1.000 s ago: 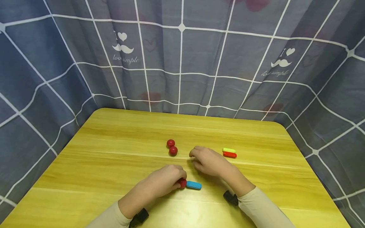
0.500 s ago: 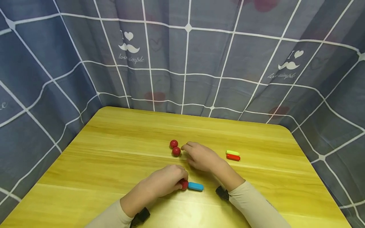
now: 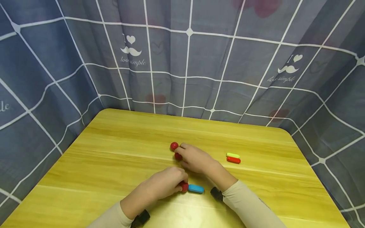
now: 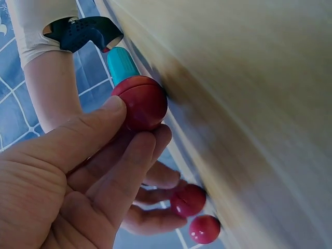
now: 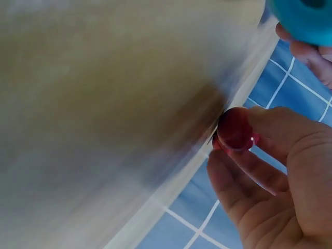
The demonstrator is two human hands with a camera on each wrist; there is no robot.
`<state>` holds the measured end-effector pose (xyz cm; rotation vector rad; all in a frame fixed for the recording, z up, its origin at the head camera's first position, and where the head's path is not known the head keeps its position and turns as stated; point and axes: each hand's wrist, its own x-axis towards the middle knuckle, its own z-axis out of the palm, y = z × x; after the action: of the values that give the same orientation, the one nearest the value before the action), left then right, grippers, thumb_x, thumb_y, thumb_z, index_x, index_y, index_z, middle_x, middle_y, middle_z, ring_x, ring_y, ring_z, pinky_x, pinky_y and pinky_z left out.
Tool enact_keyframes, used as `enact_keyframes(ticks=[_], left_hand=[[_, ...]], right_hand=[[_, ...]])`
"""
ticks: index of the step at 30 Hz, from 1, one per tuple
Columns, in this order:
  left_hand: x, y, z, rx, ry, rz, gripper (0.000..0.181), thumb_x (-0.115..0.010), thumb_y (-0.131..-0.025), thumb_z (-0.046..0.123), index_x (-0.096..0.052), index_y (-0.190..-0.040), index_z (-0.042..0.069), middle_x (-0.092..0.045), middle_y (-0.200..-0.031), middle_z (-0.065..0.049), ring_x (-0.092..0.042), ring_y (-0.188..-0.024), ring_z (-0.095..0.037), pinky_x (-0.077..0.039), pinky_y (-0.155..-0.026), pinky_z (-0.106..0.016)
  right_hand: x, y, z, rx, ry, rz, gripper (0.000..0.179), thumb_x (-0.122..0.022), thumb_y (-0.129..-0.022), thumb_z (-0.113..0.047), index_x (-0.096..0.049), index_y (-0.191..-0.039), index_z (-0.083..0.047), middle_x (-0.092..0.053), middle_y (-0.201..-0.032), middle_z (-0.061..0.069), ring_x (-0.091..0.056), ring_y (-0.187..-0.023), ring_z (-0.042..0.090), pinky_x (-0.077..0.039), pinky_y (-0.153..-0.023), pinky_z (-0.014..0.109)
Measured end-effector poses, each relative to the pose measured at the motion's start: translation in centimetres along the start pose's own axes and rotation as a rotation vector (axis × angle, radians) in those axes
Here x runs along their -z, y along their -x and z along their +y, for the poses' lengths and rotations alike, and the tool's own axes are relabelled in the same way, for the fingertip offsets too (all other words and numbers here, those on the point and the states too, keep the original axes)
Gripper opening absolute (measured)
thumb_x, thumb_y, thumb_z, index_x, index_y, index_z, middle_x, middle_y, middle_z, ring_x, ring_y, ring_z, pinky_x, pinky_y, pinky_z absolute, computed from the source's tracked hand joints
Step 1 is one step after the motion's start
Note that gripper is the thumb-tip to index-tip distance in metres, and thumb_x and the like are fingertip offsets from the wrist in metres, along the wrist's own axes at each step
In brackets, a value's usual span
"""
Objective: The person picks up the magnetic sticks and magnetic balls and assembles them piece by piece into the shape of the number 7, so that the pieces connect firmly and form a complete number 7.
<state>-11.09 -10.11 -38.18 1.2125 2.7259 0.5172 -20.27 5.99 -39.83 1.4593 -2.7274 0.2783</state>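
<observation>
Near the table's middle, my left hand (image 3: 165, 182) pinches a red ball (image 3: 184, 187) between thumb and fingertips. Against the ball's right side lies a short blue rod (image 3: 196, 189); in the left wrist view the rod (image 4: 122, 63) meets the ball (image 4: 142, 104) end-on, and whether they are joined cannot be told. Farther forward, my right hand (image 3: 196, 158) has thumb and fingers around a second red ball (image 3: 178, 156), also seen as a dark red ball (image 5: 234, 129) in the right wrist view. A third red ball (image 3: 174, 146) sits just beyond that one, untouched.
To the right of my right hand, a yellow-green rod (image 3: 233, 155) and a red rod (image 3: 233, 160) lie side by side. The wooden table (image 3: 114, 142) ends at a grey-blue checked curtain (image 3: 168, 85) at the back and sides. Each wrist carries a black camera.
My right hand has moved left to the nearer of the two far red balls and taken hold of it. The left hand keeps its pinch on its ball. The head view has shifted slightly.
</observation>
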Motion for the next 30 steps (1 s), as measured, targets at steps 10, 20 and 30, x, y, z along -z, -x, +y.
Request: enact_keyframes(ticks=[10, 20, 30], left_hand=[[-0.1, 0.0, -0.2, -0.014, -0.015, 0.022, 0.020, -0.078, -0.083, 0.010, -0.060, -0.076, 0.016, -0.053, -0.076, 0.010, -0.046, -0.070, -0.001, -0.041, -0.064, -0.014], [0.1, 0.0, -0.4, -0.004, -0.032, 0.034, 0.018, -0.079, -0.082, 0.009, -0.062, -0.078, 0.014, -0.053, -0.075, 0.009, -0.046, -0.068, -0.002, -0.041, -0.062, -0.015], [-0.1, -0.2, -0.5, 0.005, -0.035, 0.052, 0.014, -0.079, -0.082, 0.008, -0.065, -0.080, 0.012, -0.055, -0.075, 0.008, -0.046, -0.067, -0.001, -0.042, -0.060, -0.015]], right_hand=[[-0.1, 1.4, 0.5, -0.047, 0.010, -0.043, 0.017, -0.071, -0.089, -0.017, -0.061, -0.101, -0.012, -0.050, -0.089, -0.004, -0.049, -0.076, 0.012, -0.045, -0.069, 0.023], [0.9, 3.6, 0.9, -0.066, 0.015, -0.047, 0.015, -0.073, -0.086, -0.015, -0.061, -0.095, -0.011, -0.049, -0.085, -0.005, -0.047, -0.073, 0.010, -0.044, -0.065, 0.023], [1.3, 6.0, 1.5, -0.090, 0.022, -0.038, 0.015, -0.073, -0.085, -0.013, -0.061, -0.094, -0.011, -0.048, -0.084, -0.005, -0.047, -0.072, 0.011, -0.044, -0.064, 0.022]])
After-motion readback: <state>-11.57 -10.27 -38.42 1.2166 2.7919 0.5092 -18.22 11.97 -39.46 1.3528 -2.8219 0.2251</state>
